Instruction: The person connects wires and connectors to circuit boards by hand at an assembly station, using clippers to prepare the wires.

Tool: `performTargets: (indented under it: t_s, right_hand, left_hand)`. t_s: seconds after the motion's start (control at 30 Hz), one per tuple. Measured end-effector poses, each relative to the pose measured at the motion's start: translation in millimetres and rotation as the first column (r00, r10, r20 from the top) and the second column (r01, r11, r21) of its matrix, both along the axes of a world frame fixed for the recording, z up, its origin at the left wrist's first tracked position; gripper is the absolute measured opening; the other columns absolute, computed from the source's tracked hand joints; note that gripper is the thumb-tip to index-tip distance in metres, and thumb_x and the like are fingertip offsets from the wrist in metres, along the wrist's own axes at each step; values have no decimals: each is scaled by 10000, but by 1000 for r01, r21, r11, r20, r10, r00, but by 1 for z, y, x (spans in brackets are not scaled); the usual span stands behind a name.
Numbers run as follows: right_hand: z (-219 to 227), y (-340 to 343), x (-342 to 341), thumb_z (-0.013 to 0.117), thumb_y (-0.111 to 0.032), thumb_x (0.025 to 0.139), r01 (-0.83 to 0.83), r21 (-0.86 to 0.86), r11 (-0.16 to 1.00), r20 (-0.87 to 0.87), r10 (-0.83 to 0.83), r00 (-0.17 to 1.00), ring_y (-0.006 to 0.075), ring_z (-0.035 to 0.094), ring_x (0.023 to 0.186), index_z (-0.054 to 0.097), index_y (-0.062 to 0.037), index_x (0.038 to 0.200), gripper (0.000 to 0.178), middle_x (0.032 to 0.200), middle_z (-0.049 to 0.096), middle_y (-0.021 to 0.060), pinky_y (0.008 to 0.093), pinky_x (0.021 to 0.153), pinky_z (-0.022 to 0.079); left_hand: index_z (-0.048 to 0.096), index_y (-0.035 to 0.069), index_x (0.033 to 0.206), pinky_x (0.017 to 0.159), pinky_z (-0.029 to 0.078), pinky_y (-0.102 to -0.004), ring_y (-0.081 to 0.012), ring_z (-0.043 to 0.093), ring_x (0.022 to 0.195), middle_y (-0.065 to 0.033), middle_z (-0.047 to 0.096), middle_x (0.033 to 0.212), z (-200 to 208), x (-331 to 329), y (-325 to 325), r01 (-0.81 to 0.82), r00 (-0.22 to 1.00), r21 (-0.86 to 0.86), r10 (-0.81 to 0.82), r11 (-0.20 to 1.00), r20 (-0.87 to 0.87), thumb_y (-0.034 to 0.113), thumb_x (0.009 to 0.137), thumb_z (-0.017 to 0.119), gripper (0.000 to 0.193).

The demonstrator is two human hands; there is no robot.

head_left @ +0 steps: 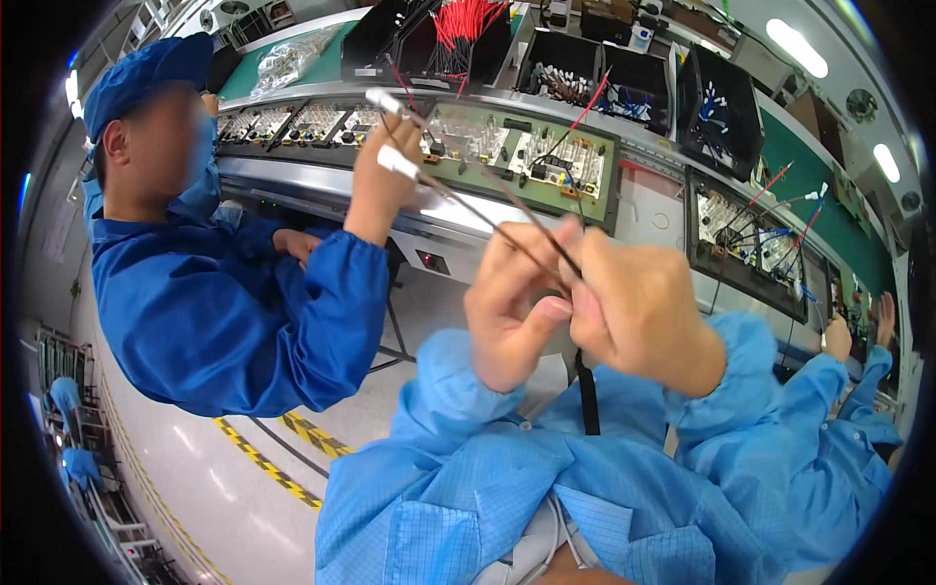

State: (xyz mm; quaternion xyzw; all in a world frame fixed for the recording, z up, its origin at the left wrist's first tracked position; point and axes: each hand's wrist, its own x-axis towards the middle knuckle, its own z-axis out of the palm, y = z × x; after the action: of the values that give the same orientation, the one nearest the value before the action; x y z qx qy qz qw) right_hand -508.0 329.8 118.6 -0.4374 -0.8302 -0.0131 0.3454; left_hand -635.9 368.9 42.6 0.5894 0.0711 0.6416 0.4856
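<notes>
My left hand (514,304) and my right hand (639,307) meet in front of my chest, both closed on thin dark wires (485,216). From my fingers the wires run up and to the left, ending in two white connectors (398,162). These ends look slightly blurred and pass in front of a co-worker's raised hand (383,180). Beyond my hands lies a green circuit board (497,146) in a frame on the line, with a red wire and a dark wire rising from it. Where my fingertips press together, the wires are partly hidden.
Black bins (556,83) of wires and connectors line the far side, one with a bundle of red wires (458,24). A co-worker in dark blue (224,322) sits close on my left. Another framed board (741,234) with wires lies right; another person's hand (837,337) is beyond.
</notes>
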Motion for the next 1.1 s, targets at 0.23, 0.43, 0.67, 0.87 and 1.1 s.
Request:
performTargets:
  t_s: [0.23, 0.43, 0.67, 0.87, 1.1]
  right_hand:
    - [-46, -24, 14, 623, -95, 729, 146, 86, 986, -91, -138, 986, 207, 517, 471, 572, -7, 935, 230, 572, 498, 52, 324, 432, 410]
    - [-68, -20, 33, 531, -36, 826, 60, -42, 997, -354, -71, 933, 258, 529, 533, 569, 11, 825, 60, 688, 558, 125, 317, 500, 416]
    - [-91, -29, 95, 513, -195, 929, 206, 0, 979, -586, -167, 793, 184, 516, 634, 535, -10, 830, 211, 734, 552, 108, 278, 579, 429]
    - [-101, -36, 131, 502, -186, 927, 369, -77, 926, -702, -314, 639, 188, 530, 748, 532, -9, 838, 200, 804, 548, 121, 315, 667, 452]
    - [-109, 20, 122, 460, -137, 907, 480, -117, 869, -458, -476, 751, 213, 554, 815, 570, 3, 862, 183, 807, 586, 106, 504, 1035, 280]
  left_hand:
    - [614, -52, 1094, 757, 440, -273, -180, 532, 850, -101, 496, 966, -24, 19, -24, -108, 992, -3, 108, 994, -68, 81, 824, 632, 302]
    - [579, 23, 901, 663, 460, -302, -212, 539, 755, -113, 487, 880, -48, 29, -12, -130, 989, -14, 130, 991, 68, -7, 827, 560, 82]
    - [498, 75, 866, 548, 468, -289, -200, 539, 637, -84, 507, 781, -65, 7, 27, -147, 989, 29, 145, 989, 39, 116, 891, 581, 96]
    - [568, 10, 775, 578, 515, -350, -263, 616, 626, -164, 637, 773, -93, -28, 50, 411, 912, -168, -404, 896, 76, 80, 862, 597, 115]
    - [638, 2, 842, 642, 542, -366, -289, 659, 701, -144, 670, 805, -109, -1, 44, 791, 590, -71, -789, 607, -173, 64, 836, 644, 63]
